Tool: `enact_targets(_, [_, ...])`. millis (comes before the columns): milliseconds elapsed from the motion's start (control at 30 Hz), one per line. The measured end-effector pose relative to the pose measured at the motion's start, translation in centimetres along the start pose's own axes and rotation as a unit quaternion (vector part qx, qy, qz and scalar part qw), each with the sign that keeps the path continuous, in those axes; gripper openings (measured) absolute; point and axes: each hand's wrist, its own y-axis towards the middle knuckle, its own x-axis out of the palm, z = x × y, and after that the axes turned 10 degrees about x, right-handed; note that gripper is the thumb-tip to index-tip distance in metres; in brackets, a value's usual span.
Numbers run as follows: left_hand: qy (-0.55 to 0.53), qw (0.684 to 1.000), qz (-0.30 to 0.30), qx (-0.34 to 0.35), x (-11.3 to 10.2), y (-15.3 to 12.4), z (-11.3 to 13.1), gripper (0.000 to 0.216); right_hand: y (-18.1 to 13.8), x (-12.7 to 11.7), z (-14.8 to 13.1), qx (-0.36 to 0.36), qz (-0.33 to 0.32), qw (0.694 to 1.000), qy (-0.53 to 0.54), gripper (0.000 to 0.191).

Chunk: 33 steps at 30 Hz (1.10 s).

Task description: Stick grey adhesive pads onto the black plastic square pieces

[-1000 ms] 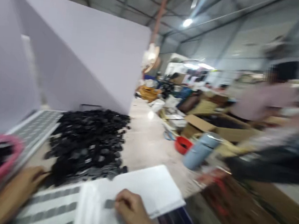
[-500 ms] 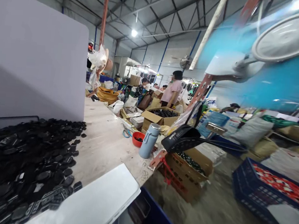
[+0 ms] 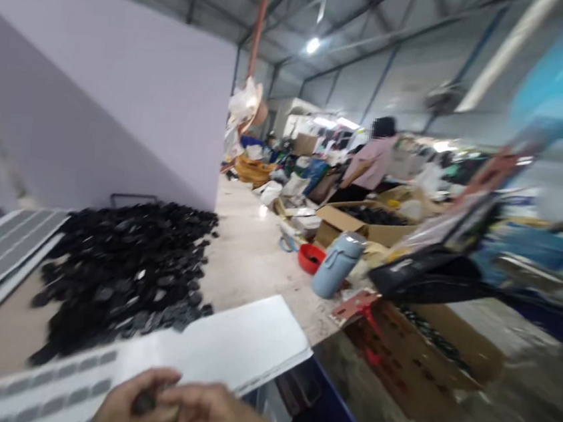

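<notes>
Both hands meet at the bottom edge of the head view. My left hand [image 3: 128, 404] and my right hand [image 3: 212, 415] have their fingers curled together around a small dark piece [image 3: 144, 403] held between them; motion blur smears the detail. Under them lies a white sheet [image 3: 242, 341] with rows of grey rectangular stickers [image 3: 46, 391] at its left part. Just beyond spreads a big heap of small black flat parts [image 3: 129, 269] on the pale worktable [image 3: 251, 255].
A lilac partition board [image 3: 121, 107] stands behind the heap. A grey-striped sheet [image 3: 0, 248] lies at left. A blue flask [image 3: 336, 264], red bowl [image 3: 311, 258] and cardboard boxes [image 3: 428, 347] sit to the right. A person in pink [image 3: 371, 163] stands far back.
The camera has swung back left and down from the fan and the hall. Both hands, out of view half a second ago, are back at the bottom edge, closed together.
</notes>
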Motion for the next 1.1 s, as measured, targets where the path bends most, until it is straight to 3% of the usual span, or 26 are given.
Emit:
enact_targets(33, [-0.003, 1.0, 0.005, 0.009, -0.1, -0.4, 0.1, 0.041, -0.1, 0.1, -0.1, 0.021, -0.019, 0.999, 0.032, 0.051])
enact_targets(133, [-0.084, 0.996, -0.023, -0.014, 0.0, -1.2, 0.9, 0.048, -0.2, 0.3, -0.2, -0.004, -0.014, 0.996, 0.088, 0.043])
enact_targets(300, [-0.173, 0.984, -0.04, -0.024, 0.3, -1.5, 1.2, 0.051, -0.7, 0.1, -0.1, -0.051, 0.039, 0.998, 0.025, 0.04])
enact_targets(433, [-0.208, 0.977, -0.031, -0.014, 0.2, -1.5, 0.8, 0.051, -1.4, -0.1, -0.1, -0.052, 0.134, 0.99, 0.008, 0.039])
enact_targets(533, [-0.209, 0.978, -0.022, -0.018, 0.3, -1.5, 0.7, 0.05, -1.5, 0.1, -0.1, -0.079, 0.233, 0.966, -0.08, 0.032])
enact_targets(600, [-0.205, 0.978, -0.018, -0.022, 0.3, -1.5, 0.7, 0.05, -1.3, 0.3, -0.1, -0.122, 0.262, 0.945, -0.154, 0.026])
enact_targets(833, [-0.194, 0.98, -0.013, -0.05, 0.3, -1.7, 0.6, 0.052, -0.5, 0.8, 0.4, -0.199, 0.271, 0.895, -0.293, 0.022])
enact_targets(1100, [-0.186, 0.981, -0.02, -0.056, 0.4, -1.6, 0.9, 0.052, -0.6, 0.8, 0.2, -0.209, 0.252, 0.876, -0.355, 0.023])
